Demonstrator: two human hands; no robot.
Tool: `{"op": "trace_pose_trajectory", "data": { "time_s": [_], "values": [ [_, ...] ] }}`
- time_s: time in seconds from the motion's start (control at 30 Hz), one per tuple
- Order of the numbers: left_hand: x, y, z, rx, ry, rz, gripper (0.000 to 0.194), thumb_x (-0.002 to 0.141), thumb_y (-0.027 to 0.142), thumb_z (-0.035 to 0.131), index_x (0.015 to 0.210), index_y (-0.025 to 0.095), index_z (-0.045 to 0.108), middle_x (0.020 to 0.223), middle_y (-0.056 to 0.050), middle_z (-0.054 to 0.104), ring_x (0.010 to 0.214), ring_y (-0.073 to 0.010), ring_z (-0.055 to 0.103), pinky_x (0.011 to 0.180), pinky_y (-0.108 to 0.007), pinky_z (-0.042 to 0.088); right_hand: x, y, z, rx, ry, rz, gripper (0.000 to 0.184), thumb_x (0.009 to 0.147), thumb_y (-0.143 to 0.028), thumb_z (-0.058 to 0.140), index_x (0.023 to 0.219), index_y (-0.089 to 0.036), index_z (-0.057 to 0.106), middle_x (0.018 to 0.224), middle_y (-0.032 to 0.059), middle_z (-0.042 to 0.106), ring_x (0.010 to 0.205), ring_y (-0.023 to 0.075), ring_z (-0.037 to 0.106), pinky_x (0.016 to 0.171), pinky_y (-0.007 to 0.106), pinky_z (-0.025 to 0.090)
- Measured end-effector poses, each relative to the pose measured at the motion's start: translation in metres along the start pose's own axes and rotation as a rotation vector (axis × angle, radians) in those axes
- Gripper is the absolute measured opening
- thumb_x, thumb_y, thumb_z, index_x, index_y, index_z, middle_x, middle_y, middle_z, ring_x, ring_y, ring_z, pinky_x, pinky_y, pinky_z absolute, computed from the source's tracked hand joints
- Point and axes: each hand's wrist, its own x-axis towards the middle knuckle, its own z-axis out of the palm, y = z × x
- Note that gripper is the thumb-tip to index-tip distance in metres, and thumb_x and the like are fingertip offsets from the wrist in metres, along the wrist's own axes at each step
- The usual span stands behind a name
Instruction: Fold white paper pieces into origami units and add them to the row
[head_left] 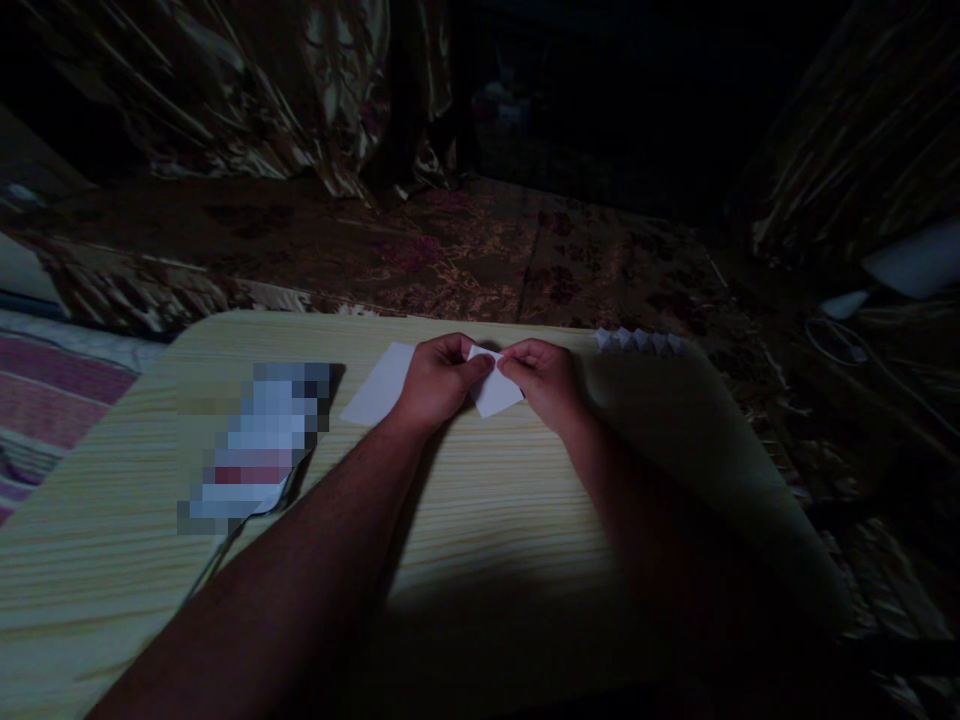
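Observation:
A small piece of white paper [495, 391] is held up between my two hands, just above the table. My left hand [439, 378] pinches its upper left edge between thumb and fingers. On the other side, my right hand [546, 380] pinches the upper right corner, with the two thumbs close together. Some of the fingers are hidden behind the paper. Flat on the table, partly covered by my left hand, lies a larger white sheet of paper [377, 384].
Several small folded white paper shapes [637, 342] stand in a row at the table's far right edge. A blurred-out, phone-like object [259, 440] with a cable lies left on the wooden table [480, 510]. A patterned cloth-covered surface [480, 245] and curtains are behind.

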Motion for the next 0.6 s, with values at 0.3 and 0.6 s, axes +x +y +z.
{"op": "trace_pose_trajectory", "data": {
  "time_s": [0.3,0.6],
  "values": [
    [-0.0008,0.0004,0.0004,0.034,-0.018,0.025,0.021,0.067,0.030,0.072,0.066,0.015,0.058,0.059,0.001,0.057,0.048,-0.0079,0.046,0.046,-0.020,0.035,-0.0005,0.0000,-0.0004,-0.018,0.011,-0.034,0.017,0.069,-0.032,0.065,0.075,-0.016,0.065,0.065,0.0003,0.065,0.057,0.0118,0.057,0.051,0.022,0.041],
    [-0.0009,-0.0015,0.0008,0.056,-0.045,0.030,0.021,0.067,0.030,0.071,0.065,0.015,0.058,0.059,0.001,0.057,0.049,-0.0080,0.046,0.046,-0.020,0.034,0.0004,0.0013,0.0000,-0.040,0.026,-0.054,0.016,0.071,-0.033,0.063,0.072,-0.016,0.064,0.061,-0.0010,0.061,0.054,0.0109,0.053,0.048,0.021,0.038]
  ]
}}
